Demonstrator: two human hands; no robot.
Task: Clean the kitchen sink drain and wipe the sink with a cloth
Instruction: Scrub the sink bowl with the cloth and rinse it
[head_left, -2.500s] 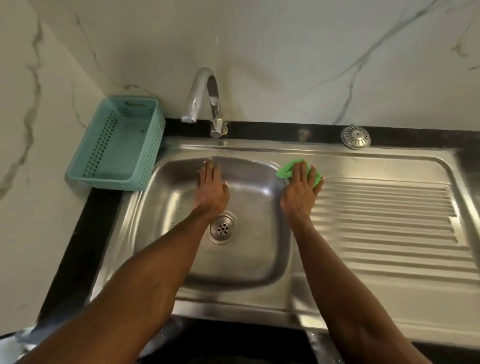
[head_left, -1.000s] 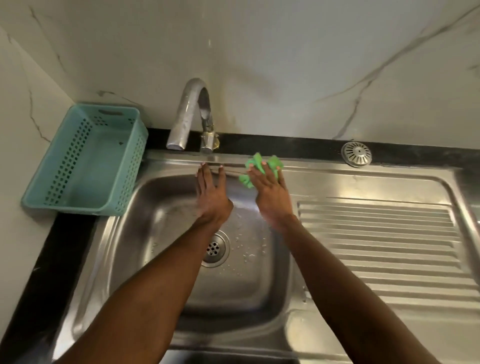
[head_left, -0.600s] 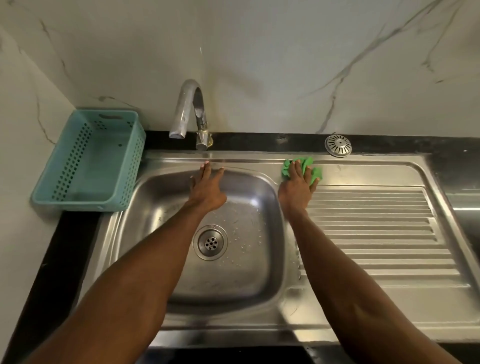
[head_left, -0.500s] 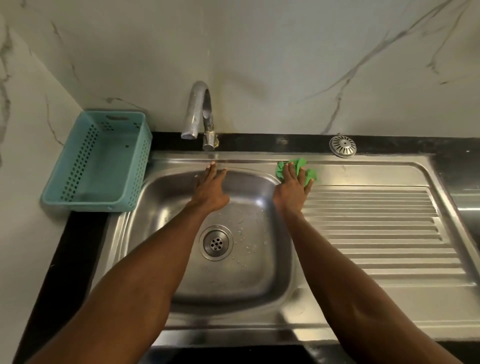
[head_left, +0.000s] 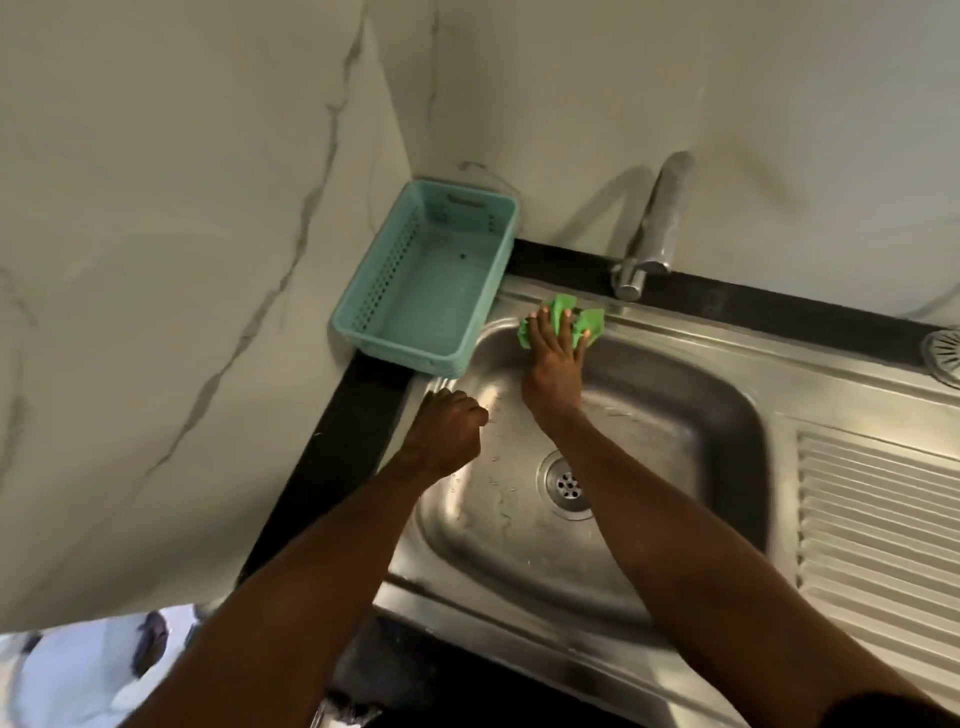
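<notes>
The steel sink (head_left: 696, 410) fills the right half of the view, with its round drain (head_left: 567, 484) in the basin floor and water drops around it. My right hand (head_left: 555, 364) presses a green cloth (head_left: 589, 323) flat against the back left corner of the basin, just below the tap. My left hand (head_left: 448, 432) rests on the sink's left rim with its fingers curled shut and nothing visible in it.
A teal plastic basket (head_left: 431, 280) stands on the black counter (head_left: 337, 441) at the sink's back left. The chrome tap (head_left: 655, 228) rises behind the basin. A loose strainer cover (head_left: 943, 353) lies at the far right. The ribbed drainboard (head_left: 878, 535) lies to the right.
My right hand has carried the cloth from the basin's back right corner to its back left corner. My left hand has left the back wall and curled up on the left rim. The view has swung left.
</notes>
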